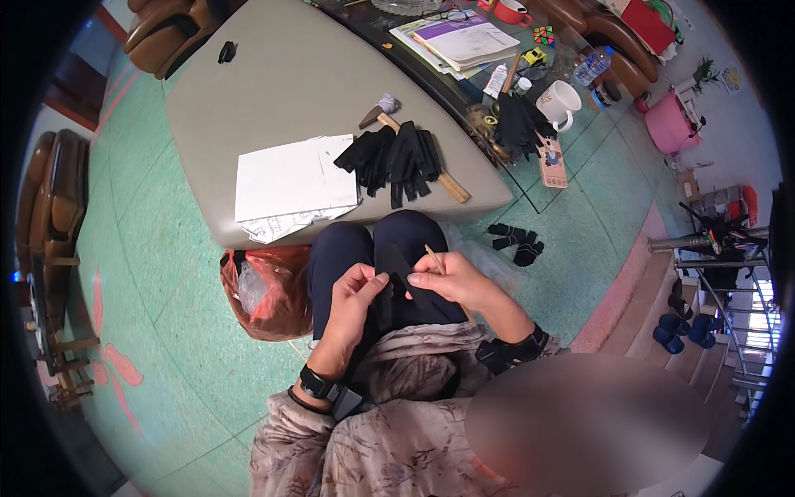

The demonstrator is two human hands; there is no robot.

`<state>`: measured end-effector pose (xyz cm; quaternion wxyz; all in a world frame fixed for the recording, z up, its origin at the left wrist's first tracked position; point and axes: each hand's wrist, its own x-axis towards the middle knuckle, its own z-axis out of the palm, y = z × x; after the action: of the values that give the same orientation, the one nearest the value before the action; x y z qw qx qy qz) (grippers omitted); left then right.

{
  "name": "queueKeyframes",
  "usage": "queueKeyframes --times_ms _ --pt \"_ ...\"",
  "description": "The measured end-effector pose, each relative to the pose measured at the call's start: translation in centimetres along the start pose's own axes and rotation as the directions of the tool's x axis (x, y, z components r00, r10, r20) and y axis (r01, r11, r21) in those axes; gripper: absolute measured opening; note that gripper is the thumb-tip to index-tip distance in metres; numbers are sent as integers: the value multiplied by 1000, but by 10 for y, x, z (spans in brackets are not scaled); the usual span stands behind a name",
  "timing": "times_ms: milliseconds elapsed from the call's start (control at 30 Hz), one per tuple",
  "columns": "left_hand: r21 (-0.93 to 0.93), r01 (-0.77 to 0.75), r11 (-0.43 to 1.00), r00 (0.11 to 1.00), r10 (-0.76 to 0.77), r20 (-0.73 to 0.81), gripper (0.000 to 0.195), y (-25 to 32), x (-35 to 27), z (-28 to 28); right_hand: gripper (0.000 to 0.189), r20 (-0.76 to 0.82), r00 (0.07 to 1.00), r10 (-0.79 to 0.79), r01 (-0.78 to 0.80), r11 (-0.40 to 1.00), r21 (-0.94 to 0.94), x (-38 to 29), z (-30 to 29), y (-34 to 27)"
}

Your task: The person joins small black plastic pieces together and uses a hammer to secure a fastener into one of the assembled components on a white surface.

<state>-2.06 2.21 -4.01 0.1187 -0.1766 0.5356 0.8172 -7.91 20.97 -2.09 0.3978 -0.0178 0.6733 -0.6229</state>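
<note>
Above my lap, my left hand (pixel 360 289) pinches one side of a folded black fabric strip (pixel 397 258) between thumb and fingers. The strip's other side is pinched by my right hand (pixel 450 279), which also holds a thin wooden stick (pixel 433 255) tucked among its fingers. Beyond my knees, a pile of black strips (pixel 413 155) lies on a grey padded bench, across a flat wooden stick (pixel 453 186). Beside it are a blade with a wrapped handle (pixel 377 113) and a white board (pixel 292 177) over printed paper (pixel 279 227).
A red plastic bag (pixel 273 298) stands by my left leg. Tied black bundles (pixel 518 242) lie on the green floor at right. The dark glass table (pixel 459 93) holds papers (pixel 463 40), a white mug (pixel 559 102), a bottle (pixel 593 65), a phone (pixel 551 163) and more black strips (pixel 518 121).
</note>
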Motion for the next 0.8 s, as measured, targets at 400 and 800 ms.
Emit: queueKeyframes --times_ms 400,800 --pt "-21 -13 1000 1000 13 -27 4 0 0 20 27 -114 986 -126 104 978 -181 -5 22 22" --pt "-11 -92 996 992 93 80 11 8 -1 18 17 -30 999 -35 37 996 87 -19 15 0"
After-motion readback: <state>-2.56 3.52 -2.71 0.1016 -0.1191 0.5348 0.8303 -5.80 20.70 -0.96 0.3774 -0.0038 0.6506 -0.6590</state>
